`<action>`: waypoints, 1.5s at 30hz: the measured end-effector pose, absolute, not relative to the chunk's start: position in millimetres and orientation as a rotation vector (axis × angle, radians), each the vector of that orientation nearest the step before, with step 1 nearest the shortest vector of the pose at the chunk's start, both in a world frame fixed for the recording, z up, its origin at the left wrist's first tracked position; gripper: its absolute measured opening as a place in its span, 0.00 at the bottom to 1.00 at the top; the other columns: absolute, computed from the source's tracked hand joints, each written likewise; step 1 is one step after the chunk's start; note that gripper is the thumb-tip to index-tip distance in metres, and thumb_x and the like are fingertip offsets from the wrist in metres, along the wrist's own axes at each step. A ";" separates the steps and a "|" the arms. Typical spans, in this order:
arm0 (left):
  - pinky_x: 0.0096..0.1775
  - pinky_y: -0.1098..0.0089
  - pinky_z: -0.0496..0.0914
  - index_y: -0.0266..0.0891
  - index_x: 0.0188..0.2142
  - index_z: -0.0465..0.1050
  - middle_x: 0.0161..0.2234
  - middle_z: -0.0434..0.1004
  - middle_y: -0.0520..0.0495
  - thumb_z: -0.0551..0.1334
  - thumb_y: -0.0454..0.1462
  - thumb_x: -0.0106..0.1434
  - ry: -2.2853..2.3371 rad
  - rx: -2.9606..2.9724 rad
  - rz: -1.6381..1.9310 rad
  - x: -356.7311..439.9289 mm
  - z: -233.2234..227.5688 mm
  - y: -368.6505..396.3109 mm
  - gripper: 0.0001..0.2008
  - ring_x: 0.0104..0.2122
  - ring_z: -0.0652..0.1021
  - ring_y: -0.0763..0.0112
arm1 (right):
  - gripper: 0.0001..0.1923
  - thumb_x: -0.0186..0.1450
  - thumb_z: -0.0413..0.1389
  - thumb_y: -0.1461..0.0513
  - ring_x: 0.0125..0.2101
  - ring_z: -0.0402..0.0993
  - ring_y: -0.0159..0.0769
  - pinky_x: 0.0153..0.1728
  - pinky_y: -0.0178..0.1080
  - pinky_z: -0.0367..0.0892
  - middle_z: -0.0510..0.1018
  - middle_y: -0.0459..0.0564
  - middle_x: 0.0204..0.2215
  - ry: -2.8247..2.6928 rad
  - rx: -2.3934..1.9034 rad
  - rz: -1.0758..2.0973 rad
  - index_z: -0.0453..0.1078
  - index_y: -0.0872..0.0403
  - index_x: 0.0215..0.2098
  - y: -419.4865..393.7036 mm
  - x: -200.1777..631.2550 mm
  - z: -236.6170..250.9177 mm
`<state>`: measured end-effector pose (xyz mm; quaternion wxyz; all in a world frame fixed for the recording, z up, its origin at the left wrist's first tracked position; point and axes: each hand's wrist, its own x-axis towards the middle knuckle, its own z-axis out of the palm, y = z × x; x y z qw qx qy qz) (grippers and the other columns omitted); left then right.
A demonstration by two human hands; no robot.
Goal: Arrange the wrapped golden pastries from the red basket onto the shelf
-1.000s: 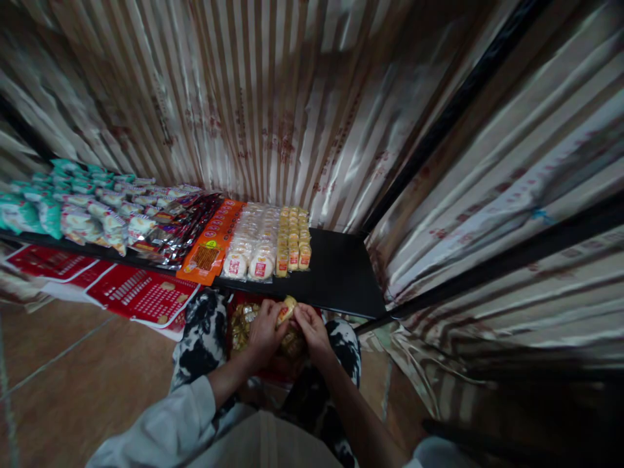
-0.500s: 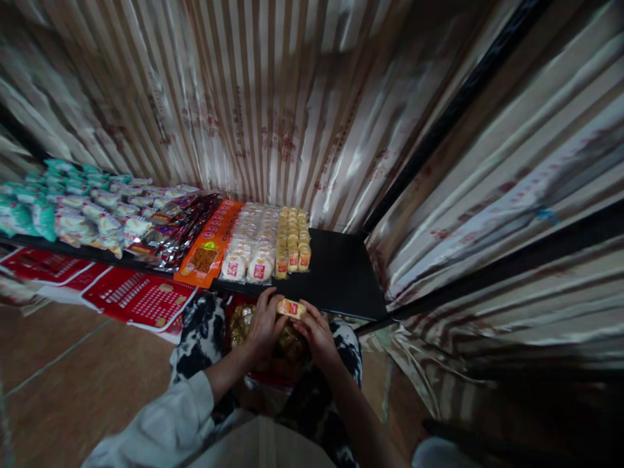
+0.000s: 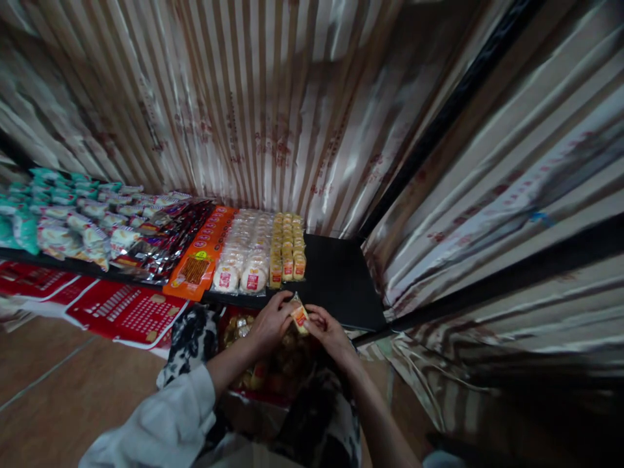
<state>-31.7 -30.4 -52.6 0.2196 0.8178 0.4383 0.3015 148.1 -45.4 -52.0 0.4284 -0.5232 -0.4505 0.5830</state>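
Both my hands hold one small yellow snack packet (image 3: 299,316) with a red label, just in front of the black shelf (image 3: 336,279). My left hand (image 3: 270,323) grips its left side and my right hand (image 3: 327,331) its right side. Below my hands sits a red box (image 3: 253,374) filled with several of the same golden packets, resting on my lap. On the shelf, rows of the same yellow packets (image 3: 288,250) stand beside round white cakes (image 3: 244,257).
Left along the shelf lie an orange pack (image 3: 197,263), dark foil packs (image 3: 168,237) and several white and teal bags (image 3: 63,214). Red printed cartons (image 3: 121,309) sit below the shelf. Striped shiny curtains (image 3: 273,110) close the back and right. The shelf's right end is bare.
My hands have lifted the packet from the box up toward the shelf edge and turned it upright. The view has shifted slightly to the right and down.
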 end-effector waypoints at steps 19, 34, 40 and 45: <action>0.57 0.62 0.64 0.36 0.53 0.62 0.55 0.63 0.40 0.49 0.26 0.58 1.471 2.062 0.983 -2.0 -74.2 -13.5 0.24 0.55 0.67 0.65 | 0.14 0.54 0.56 0.55 0.29 0.72 0.34 0.34 0.37 0.66 0.75 0.47 0.31 -1.299 -1.611 0.841 0.74 0.51 0.36 29.7 114.0 -83.2; 0.58 0.56 0.61 0.28 0.56 0.60 0.56 0.63 0.34 0.45 0.26 0.58 1.470 2.043 0.963 -2.1 -97.5 -0.3 0.25 0.59 0.62 0.63 | 0.09 0.60 0.49 0.57 0.28 0.67 0.33 0.31 0.35 0.62 0.70 0.48 0.31 -1.516 -1.791 0.528 0.67 0.52 0.32 34.0 98.5 -88.8; 0.58 0.58 0.61 0.27 0.53 0.62 0.56 0.62 0.34 0.45 0.26 0.59 1.463 2.054 0.969 -3.6 -98.5 -1.1 0.23 0.58 0.62 0.64 | 0.08 0.59 0.50 0.58 0.29 0.67 0.32 0.34 0.35 0.64 0.69 0.49 0.34 -1.534 -1.738 0.603 0.70 0.53 0.31 33.5 100.6 -86.7; 0.52 0.63 0.67 0.35 0.44 0.69 0.46 0.69 0.42 0.47 0.27 0.59 1.440 2.017 1.021 -18.9 -86.8 -24.6 0.18 0.48 0.70 0.69 | 0.13 0.62 0.48 0.55 0.31 0.66 0.33 0.36 0.36 0.65 0.70 0.52 0.35 -1.409 -1.580 0.554 0.69 0.54 0.35 6.1 98.3 -88.3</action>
